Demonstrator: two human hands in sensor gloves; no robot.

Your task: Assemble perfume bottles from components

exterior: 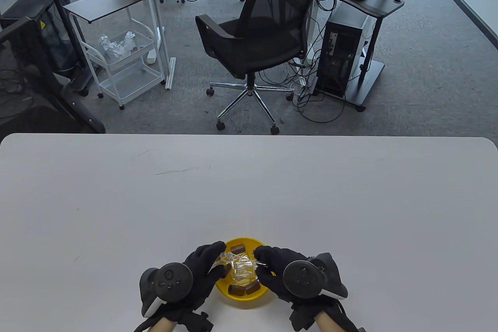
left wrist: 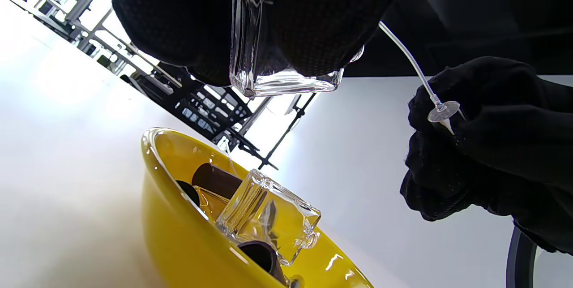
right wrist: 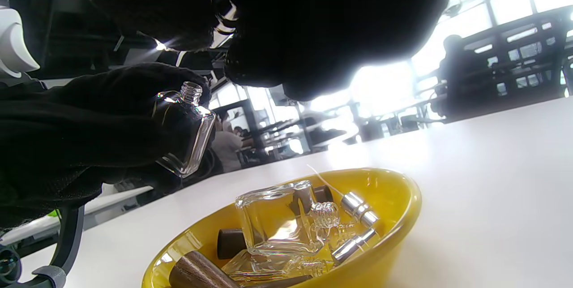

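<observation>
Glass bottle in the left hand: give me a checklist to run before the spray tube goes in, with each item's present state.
1. Left hand grips the glass bottle: ok.
2. Bottle neck uncovered, no pump on it: ok.
3. Right hand holds the spray tube: ok.
4. Tube tip lined up with the neck: cannot tell.
5. Bottle lifted above the yellow bowl: ok.
6. Brown caps within reach in the bowl: ok.

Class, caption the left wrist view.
Left hand holds a glass bottle; right hand pinches a spray tube.
</observation>
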